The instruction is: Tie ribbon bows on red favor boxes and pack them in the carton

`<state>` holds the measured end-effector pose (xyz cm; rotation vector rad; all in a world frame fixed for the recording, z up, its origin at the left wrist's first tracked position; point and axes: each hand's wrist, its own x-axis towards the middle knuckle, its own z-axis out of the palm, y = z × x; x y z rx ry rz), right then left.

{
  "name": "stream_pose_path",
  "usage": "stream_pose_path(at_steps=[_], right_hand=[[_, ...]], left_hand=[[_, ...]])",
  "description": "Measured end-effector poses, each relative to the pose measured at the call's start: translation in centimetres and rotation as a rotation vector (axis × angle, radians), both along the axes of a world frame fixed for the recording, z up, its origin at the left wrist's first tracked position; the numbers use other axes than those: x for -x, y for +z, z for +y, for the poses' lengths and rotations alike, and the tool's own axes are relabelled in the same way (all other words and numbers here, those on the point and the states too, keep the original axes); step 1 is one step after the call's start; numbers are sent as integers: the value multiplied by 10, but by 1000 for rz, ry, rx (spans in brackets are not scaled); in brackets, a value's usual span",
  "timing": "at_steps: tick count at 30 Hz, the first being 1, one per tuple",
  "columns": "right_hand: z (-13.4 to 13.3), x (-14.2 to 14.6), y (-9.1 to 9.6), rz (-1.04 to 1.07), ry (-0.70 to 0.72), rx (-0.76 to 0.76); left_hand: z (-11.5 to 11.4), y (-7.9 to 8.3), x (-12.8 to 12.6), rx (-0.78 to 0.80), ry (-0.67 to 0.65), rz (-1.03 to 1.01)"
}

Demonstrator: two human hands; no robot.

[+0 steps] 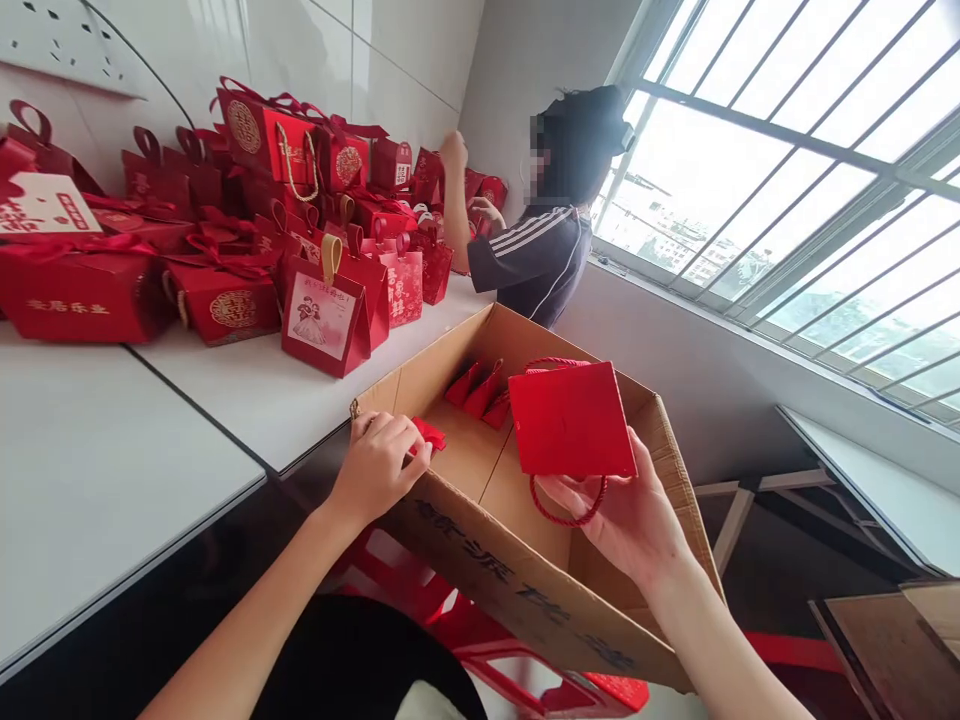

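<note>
My right hand (637,510) grips a small red gift bag (574,420) above the open cardboard box (532,590). A flat square face of the bag is turned to me, and twisted red rope handles show above and below it. My left hand (386,460) is closed over the near-left rim of the cardboard box. Beside its fingertips, inside the box, lies a small red item (429,434), partly covered by the hand. Several small red gift boxes (478,392) with loops stand in the box's far-left corner.
Many red gift boxes and bags (322,320) crowd the white tabletop (97,430) on the left. Another person (540,250) reaches toward them at the far end. A red plastic stool (517,660) is under the cardboard box. A barred window (787,180) is at right.
</note>
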<state>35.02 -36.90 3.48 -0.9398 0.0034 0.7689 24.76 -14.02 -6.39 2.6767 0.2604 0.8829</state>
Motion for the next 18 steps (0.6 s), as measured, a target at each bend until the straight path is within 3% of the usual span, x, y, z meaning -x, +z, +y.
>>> stream_pose_path(at_steps=[3,6,10,13,16,18], right_hand=[[-2,-5,-4,-23,36,31],[-2,-8,-11,-106,112,47],[-3,-9,-16,-130,214,55],[-10,-15,-18,-143,197,109],[-23,-30,-25,-331,16,207],[-34,-45,-34,-578,-92,334]], left_hand=[[-4,6,-1,39,31,-74],[-27,26,-4,29,53,-313],[-97,46,-10,-110,-209,-423],[-139,37,-8,-160,-540,-573],[-137,25,0,33,-694,-482],[-112,23,5,100,-578,-395]])
